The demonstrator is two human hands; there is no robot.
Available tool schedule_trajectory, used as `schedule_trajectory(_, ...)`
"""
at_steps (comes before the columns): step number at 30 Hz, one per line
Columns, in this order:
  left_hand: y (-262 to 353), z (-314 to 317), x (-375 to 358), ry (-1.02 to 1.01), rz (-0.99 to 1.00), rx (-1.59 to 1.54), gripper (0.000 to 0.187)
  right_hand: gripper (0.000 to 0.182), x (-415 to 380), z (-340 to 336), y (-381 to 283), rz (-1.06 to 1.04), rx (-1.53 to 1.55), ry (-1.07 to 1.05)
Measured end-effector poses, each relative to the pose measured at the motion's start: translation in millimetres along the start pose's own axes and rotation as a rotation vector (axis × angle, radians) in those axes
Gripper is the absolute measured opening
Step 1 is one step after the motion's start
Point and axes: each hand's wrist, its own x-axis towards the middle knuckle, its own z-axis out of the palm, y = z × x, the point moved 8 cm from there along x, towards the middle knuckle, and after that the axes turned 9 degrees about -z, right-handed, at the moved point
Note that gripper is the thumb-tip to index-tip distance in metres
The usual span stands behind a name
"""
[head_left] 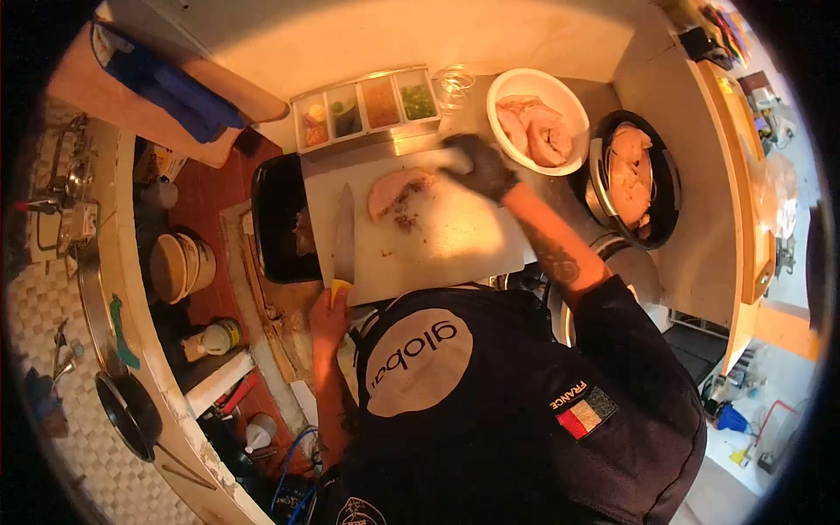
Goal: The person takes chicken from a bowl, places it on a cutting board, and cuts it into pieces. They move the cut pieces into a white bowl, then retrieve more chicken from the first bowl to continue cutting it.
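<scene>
A pale piece of raw meat [385, 193], partly covered with dark seasoning, lies on the white cutting board [437, 254]. My left hand [329, 317] is closed around the yellow handle of a kitchen knife [346, 236]; its blade lies along the board's left side, pointing away from me. Over the board's right part, beside the meat, is my right hand [481, 168] in a black glove. Motion smears its fingers, so I cannot see whether they hold anything. Behind the board stands a metal holder [398, 140] with several compartments of seasonings and chopped greens.
A white bowl [570, 91] of raw meat stands at the back right. Beside it, a dark round pot [669, 206] holds more meat. A black tub [273, 219] sits left of the board. White buckets [199, 267] are lower at left, and a wall rises at right.
</scene>
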Motion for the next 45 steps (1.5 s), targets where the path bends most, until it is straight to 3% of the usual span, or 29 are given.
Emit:
schedule_trajectory(2, -1, 1, -5, -0.021, 0.017, -0.040, 0.030, 0.065, 22, 69, -43, -0.114, -0.055, -0.376)
schedule_trajectory(3, -8, -1, -5, -0.020, 0.006, -0.037, 0.031, 0.067, 23, 98, -46, -0.282, -0.150, -0.348)
schedule_trajectory(6, -15, -8, -8, 0.008, -0.011, -0.021, 0.031, 0.071, 40, 152, -45, -0.092, -0.216, -0.715)
schedule_trajectory(10, -22, -14, -22, 0.045, -0.020, -0.053, 0.033, 0.085, 46, 160, -45, 0.027, -0.116, -0.907)
schedule_trajectory(13, -31, -14, -19, 0.044, -0.068, -0.048, 0.034, 0.081, 31, 178, -35, -0.005, -0.059, -0.923)
schedule_trajectory(16, -24, -12, -20, 0.013, -0.064, 0.006, 0.033, 0.062, 15, 151, -46, 0.117, 0.067, -0.896)
schedule_trajectory(17, -19, -12, -18, 0.002, -0.043, 0.031, 0.033, 0.062, 3, 141, -35, 0.274, 0.163, -0.857)
schedule_trajectory(20, -27, -15, -5, 0.000, -0.044, 0.059, 0.032, 0.065, -4, 63, -15, 0.324, 0.245, -0.318)
schedule_trajectory(22, -11, -16, -7, 0.013, -0.013, 0.095, 0.033, 0.067, -11, 15, 22, 0.444, 0.517, -0.169)
schedule_trajectory(24, -3, -11, -6, -0.046, -0.028, 0.054, 0.034, 0.053, -26, -47, 80, 0.553, 0.281, -0.118)
schedule_trajectory(26, 3, -7, -1, -0.048, 0.038, 0.081, 0.032, 0.057, -30, -113, 124, 0.159, 0.072, 0.112)
schedule_trajectory(28, 4, -5, 6, 0.017, 0.167, 0.180, 0.028, 0.056, -47, -138, 160, 0.293, 0.030, 0.077)
schedule_trajectory(32, 7, 8, -2, -0.001, 0.038, -0.038, 0.027, 0.054, -50, -177, 196, 0.540, -0.056, -0.002)
schedule_trajectory(33, -1, 10, 1, 0.006, 0.021, -0.044, 0.027, 0.054, -50, -177, 198, 0.603, -0.087, -0.020)
schedule_trajectory(36, -14, 11, 6, 0.004, 0.035, -0.056, 0.028, 0.049, -35, -173, 137, 0.325, -0.514, 0.384)
schedule_trajectory(37, -16, 13, 3, 0.026, 0.042, -0.067, 0.027, 0.043, -31, -151, 136, 0.288, -0.267, 0.421)
schedule_trajectory(38, -18, 15, 0, 0.048, 0.047, -0.077, 0.027, 0.042, -25, -129, 89, 0.261, -0.084, 0.552)
schedule_trajectory(40, -28, 16, -6, 0.075, 0.043, -0.113, 0.027, 0.036, -26, -41, 84, 0.283, 0.293, 0.347)
schedule_trajectory(41, -34, 18, -9, 0.087, 0.042, -0.130, 0.027, 0.043, -22, -9, 51, 0.155, 0.125, 0.136)
schedule_trajectory(43, -52, 27, -16, 0.111, 0.050, -0.144, 0.029, 0.068, -35, 57, 34, 0.197, -0.009, 0.038)
schedule_trajectory(45, -70, 41, -16, 0.112, 0.053, -0.154, 0.031, 0.081, -44, 90, 3, 0.089, -0.272, -0.037)
